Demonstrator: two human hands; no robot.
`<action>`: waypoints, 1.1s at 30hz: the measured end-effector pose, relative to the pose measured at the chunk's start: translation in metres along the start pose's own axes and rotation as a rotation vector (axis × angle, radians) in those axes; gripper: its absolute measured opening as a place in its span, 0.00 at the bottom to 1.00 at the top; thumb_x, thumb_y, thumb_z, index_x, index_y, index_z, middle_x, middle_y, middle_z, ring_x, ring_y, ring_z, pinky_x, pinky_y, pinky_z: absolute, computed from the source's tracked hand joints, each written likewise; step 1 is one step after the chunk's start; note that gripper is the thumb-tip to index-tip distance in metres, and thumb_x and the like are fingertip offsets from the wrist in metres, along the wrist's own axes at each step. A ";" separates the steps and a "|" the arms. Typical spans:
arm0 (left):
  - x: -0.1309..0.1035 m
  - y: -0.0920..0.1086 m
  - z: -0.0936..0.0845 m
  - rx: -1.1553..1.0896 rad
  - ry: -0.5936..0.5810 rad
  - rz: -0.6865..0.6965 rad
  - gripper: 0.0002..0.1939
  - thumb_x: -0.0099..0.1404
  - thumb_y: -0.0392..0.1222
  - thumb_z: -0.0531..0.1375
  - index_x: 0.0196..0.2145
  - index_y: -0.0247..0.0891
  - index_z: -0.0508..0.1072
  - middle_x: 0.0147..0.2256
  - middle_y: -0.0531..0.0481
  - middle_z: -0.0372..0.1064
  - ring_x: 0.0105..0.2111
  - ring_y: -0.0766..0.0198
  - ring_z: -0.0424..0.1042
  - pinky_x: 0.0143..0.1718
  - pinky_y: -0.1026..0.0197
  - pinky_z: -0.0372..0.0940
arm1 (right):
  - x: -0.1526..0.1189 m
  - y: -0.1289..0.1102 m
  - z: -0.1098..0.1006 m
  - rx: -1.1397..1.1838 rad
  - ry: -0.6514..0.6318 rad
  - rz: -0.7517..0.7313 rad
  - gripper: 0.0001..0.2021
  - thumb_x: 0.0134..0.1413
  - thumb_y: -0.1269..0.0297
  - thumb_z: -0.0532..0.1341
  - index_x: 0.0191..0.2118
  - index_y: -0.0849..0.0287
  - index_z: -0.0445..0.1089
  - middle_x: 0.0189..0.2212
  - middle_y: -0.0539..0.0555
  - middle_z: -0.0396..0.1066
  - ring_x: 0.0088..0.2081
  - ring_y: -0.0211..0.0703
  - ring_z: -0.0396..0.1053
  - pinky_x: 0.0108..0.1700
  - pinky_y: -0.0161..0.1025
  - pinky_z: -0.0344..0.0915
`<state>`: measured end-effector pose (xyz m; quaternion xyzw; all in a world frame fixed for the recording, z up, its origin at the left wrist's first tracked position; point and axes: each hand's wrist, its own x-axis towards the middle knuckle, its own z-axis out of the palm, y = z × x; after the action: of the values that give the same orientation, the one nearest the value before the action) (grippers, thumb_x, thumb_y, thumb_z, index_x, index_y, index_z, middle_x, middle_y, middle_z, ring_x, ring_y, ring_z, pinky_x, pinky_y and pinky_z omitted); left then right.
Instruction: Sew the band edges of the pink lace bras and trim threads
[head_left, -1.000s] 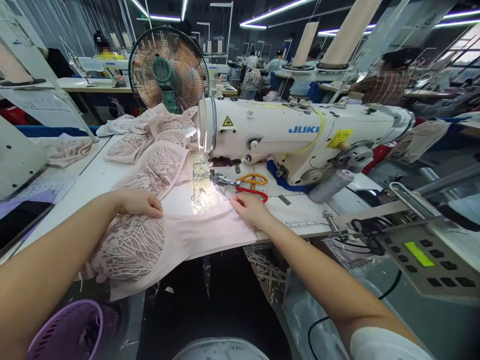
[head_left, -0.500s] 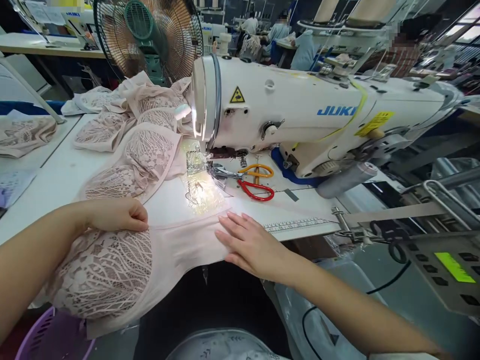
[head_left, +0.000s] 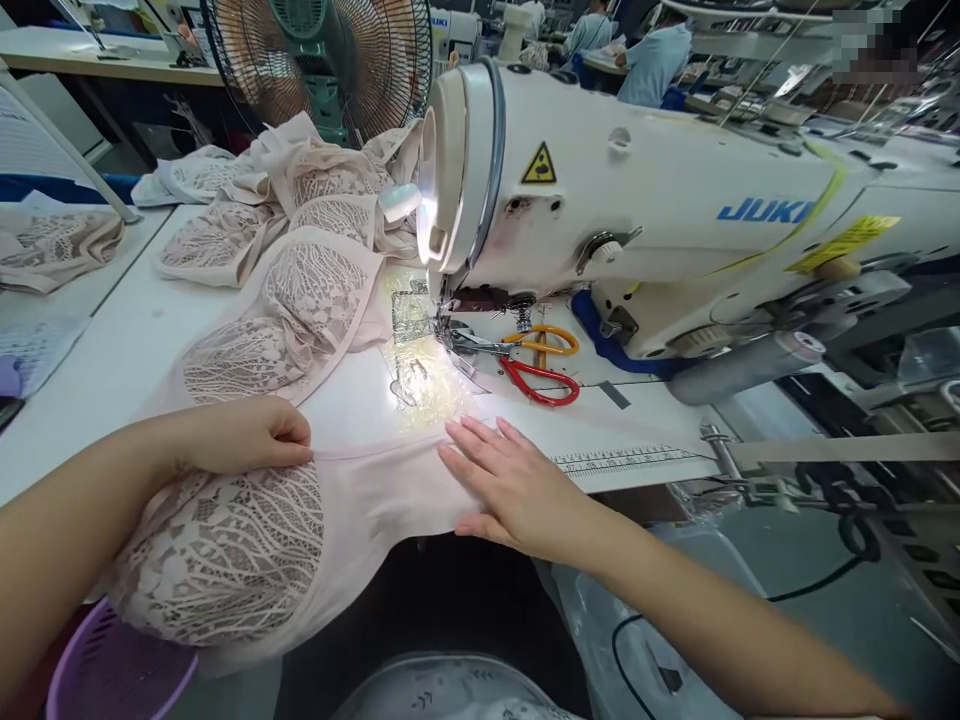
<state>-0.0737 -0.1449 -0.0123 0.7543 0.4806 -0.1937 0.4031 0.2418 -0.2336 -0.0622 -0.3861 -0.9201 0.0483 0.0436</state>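
A pale pink lace bra (head_left: 232,560) lies across the front edge of the sewing table, its lace cup hanging over the edge. My left hand (head_left: 259,437) is closed on the bra's upper edge, above the cup, with the fingertips curled out of sight. Flat on the bra's smooth side band rests my right hand (head_left: 506,480), fingers stretched out. Just beyond the hands is the lit needle area of a white sewing machine (head_left: 645,210). Scissors (head_left: 540,365) with one orange and one red handle lie beside the needle area.
More lace bras (head_left: 300,190) are heaped at the back left, before a fan (head_left: 319,60). A purple basket (head_left: 120,665) stands below the table at left. A thread cone (head_left: 750,368) lies under the machine arm. A printed ruler (head_left: 622,460) runs along the table's front edge.
The camera view has shifted, so the machine looks nearer and further right. Both hands keep their places on the bra, the right one still flat.
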 end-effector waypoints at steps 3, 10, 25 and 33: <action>-0.004 0.001 0.002 -0.025 0.032 0.016 0.18 0.59 0.52 0.52 0.20 0.38 0.62 0.21 0.54 0.58 0.21 0.67 0.56 0.25 0.65 0.53 | -0.002 0.004 -0.003 0.033 0.073 0.026 0.25 0.63 0.49 0.52 0.56 0.64 0.65 0.60 0.66 0.61 0.62 0.58 0.56 0.59 0.59 0.57; -0.022 0.000 0.011 -0.140 0.148 0.073 0.23 0.60 0.57 0.54 0.46 0.44 0.75 0.32 0.51 0.73 0.32 0.59 0.70 0.33 0.63 0.61 | 0.019 0.020 -0.013 0.230 0.127 0.211 0.07 0.57 0.66 0.59 0.40 0.59 0.70 0.39 0.58 0.72 0.42 0.49 0.68 0.44 0.44 0.65; -0.047 0.039 -0.019 0.162 0.103 0.031 0.12 0.53 0.51 0.58 0.30 0.41 0.74 0.27 0.51 0.70 0.26 0.62 0.65 0.26 0.65 0.58 | -0.004 0.006 -0.035 0.564 0.104 0.223 0.08 0.48 0.76 0.53 0.34 0.57 0.60 0.31 0.51 0.69 0.31 0.40 0.65 0.31 0.34 0.58; -0.008 0.040 -0.053 0.349 0.290 0.117 0.11 0.52 0.50 0.56 0.25 0.39 0.69 0.34 0.46 0.70 0.33 0.58 0.68 0.32 0.62 0.61 | -0.002 0.002 -0.029 0.383 -0.097 0.379 0.31 0.50 0.67 0.63 0.61 0.62 0.57 0.42 0.60 0.72 0.38 0.48 0.71 0.35 0.38 0.63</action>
<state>-0.0475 -0.1159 0.0415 0.8590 0.4484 -0.1396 0.2037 0.2478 -0.2317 -0.0334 -0.5335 -0.8064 0.2474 0.0619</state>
